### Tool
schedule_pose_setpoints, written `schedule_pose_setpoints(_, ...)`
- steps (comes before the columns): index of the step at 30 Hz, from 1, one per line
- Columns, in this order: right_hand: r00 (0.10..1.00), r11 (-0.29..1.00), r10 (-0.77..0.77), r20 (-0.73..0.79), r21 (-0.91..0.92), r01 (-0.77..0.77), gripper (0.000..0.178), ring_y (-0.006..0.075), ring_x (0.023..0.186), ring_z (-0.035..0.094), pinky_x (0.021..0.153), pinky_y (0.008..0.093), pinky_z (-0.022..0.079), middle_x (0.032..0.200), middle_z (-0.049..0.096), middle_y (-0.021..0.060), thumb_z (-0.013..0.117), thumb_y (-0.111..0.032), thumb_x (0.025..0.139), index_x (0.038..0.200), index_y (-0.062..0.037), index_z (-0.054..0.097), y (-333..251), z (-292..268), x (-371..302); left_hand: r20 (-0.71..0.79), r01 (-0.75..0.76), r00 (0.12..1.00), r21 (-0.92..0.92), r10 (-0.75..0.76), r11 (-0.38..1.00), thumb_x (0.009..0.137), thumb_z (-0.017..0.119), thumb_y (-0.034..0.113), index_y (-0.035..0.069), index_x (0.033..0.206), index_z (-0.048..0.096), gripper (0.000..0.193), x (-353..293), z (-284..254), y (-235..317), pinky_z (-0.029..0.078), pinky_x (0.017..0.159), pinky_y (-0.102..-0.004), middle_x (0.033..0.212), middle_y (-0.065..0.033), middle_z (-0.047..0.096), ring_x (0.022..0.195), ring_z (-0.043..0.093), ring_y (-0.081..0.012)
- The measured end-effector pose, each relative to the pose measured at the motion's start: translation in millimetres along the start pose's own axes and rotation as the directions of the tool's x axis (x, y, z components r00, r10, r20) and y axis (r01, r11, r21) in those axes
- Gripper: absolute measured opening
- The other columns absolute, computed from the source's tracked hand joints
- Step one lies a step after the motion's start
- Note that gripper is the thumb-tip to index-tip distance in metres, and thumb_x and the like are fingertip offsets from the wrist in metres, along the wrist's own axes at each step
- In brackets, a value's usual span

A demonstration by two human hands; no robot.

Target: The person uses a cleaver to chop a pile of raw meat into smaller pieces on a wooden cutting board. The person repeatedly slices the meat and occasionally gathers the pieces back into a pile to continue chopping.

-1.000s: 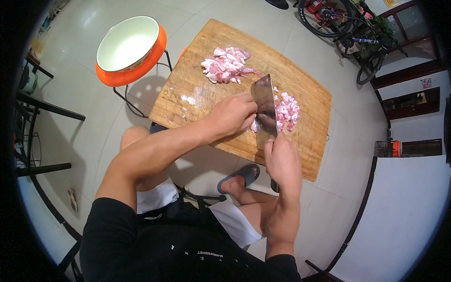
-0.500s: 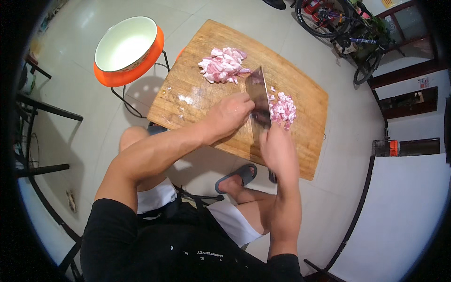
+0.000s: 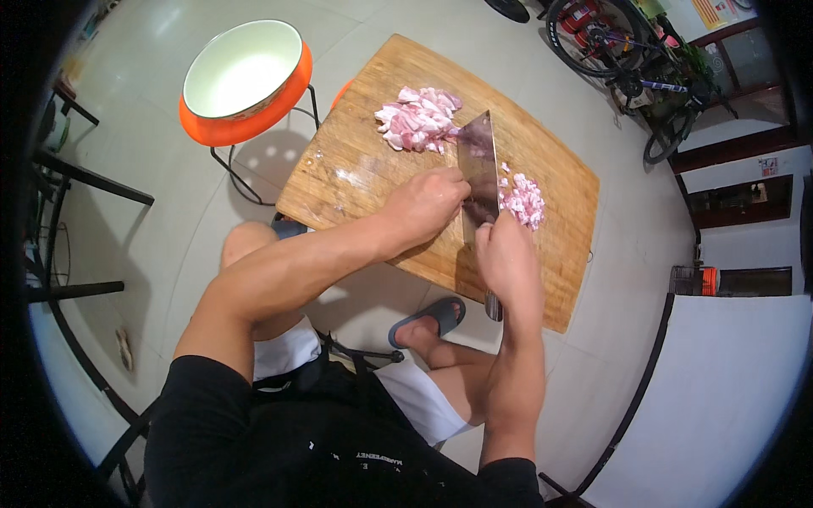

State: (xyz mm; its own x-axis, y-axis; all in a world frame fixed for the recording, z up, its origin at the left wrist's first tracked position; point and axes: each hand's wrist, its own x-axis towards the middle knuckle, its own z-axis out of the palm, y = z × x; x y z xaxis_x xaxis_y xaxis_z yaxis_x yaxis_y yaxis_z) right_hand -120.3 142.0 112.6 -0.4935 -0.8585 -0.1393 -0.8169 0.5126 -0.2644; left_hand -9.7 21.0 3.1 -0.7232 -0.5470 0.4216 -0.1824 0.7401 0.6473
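A wooden cutting board (image 3: 542, 284) lies in front of me with two heaps of raw meat on it. My right hand (image 3: 508, 258) is wrapped around the handle of a cleaver (image 3: 480, 157), whose broad blade stands upright on edge and points away from me. Against the blade's left face, my left hand (image 3: 428, 206) has its fingers curled under; whatever they press on is hidden. Pale pink sliced meat (image 3: 417, 120) is heaped left of the blade's far end. Small diced meat (image 3: 523, 201) lies just right of the blade.
Left of the board, a white enamel basin (image 3: 246, 68) sits on an orange stool (image 3: 203, 129) with dark wire legs. My slippered foot (image 3: 430, 323) is below the board's near edge. A bicycle (image 3: 622, 72) stands at the far right, and a white panel (image 3: 711, 389) at the near right.
The view has shifted slightly, so the board and basin appear farther right. The cleaver has moved a little away from me over the board. Both hands keep their grips.
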Motion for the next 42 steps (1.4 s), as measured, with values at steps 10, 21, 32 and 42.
schedule_pose_setpoints(10,1.000,0.998,-0.020,0.011,0.064,0.019,0.033,0.0600,0.098,0.068,0.090,0.0643,0.054,0.098,0.068,0.0427,0.058,-0.018,0.101,0.099,0.0136,0.066,19,8,-2,0.009,-0.036,0.999,-0.018,0.036,0.999,0.088,0.071,0.007,0.001,0.092,0.071,0.008,3,12,-8,0.058,0.087,-0.0519,0.099,-0.0181,0.068,0.102,0.069,-0.0416)
schedule_pose_setpoints(21,0.971,0.765,0.123,0.207,0.603,-0.225,0.024,0.0197,0.046,0.061,0.044,0.0388,0.049,0.063,0.061,0.0085,0.055,-0.014,0.099,0.085,0.0029,0.064,59,19,42,0.048,-0.114,0.992,-0.035,0.115,0.993,0.082,0.074,0.007,0.001,0.091,0.071,0.011,12,5,-13,0.059,0.082,-0.0512,0.098,-0.0174,0.072,0.096,0.072,-0.0403)
schedule_pose_setpoints(32,0.975,0.580,0.201,0.090,0.792,-0.192,0.018,0.0125,0.045,0.052,0.042,0.0311,0.043,0.067,0.059,0.0025,0.058,-0.018,0.107,0.108,-0.0016,0.064,65,2,16,0.136,-0.012,0.991,0.011,0.010,1.000,0.093,0.076,0.014,0.005,0.105,0.071,0.015,1,-20,-2,0.057,0.088,-0.0501,0.102,-0.0151,0.068,0.101,0.069,-0.0391)
schedule_pose_setpoints(42,0.988,0.895,0.154,-0.031,0.429,-0.127,0.028,0.0419,0.072,0.069,0.069,0.0527,0.054,0.080,0.069,0.0264,0.062,-0.023,0.103,0.105,0.0039,0.069,65,2,-14,0.076,-0.047,0.996,0.032,0.045,0.998,0.094,0.081,0.020,0.006,0.115,0.075,0.025,5,-19,-7,0.056,0.090,-0.0476,0.104,-0.0137,0.067,0.103,0.067,-0.0372)
